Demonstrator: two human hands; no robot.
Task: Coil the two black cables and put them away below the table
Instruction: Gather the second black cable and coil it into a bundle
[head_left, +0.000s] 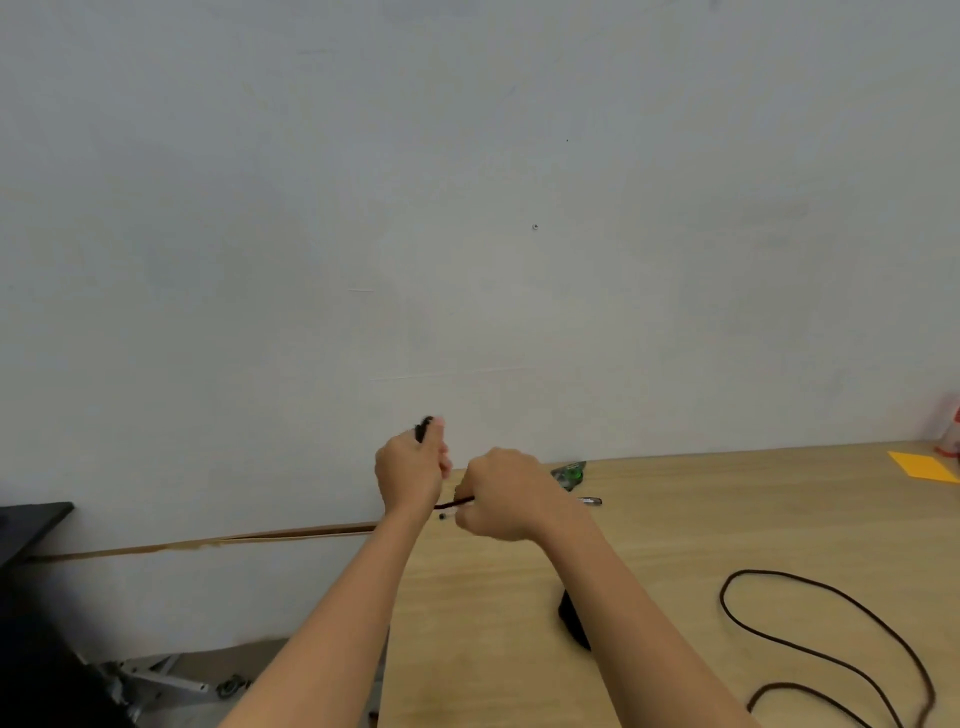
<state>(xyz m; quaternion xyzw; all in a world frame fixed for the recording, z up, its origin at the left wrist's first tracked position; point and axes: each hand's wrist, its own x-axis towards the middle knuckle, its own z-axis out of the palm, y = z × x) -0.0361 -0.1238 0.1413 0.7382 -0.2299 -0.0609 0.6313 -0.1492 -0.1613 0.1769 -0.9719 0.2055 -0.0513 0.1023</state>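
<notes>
While mostly hidden, black cable in clenched left hand and right hand.

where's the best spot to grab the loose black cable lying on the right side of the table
Take the loose black cable at the rounded top of its big loop, coming from above with the right hand. That bend lies flat on bare table, apart from other things. Both hands are closed on the other cable now, the left hand too.
</notes>
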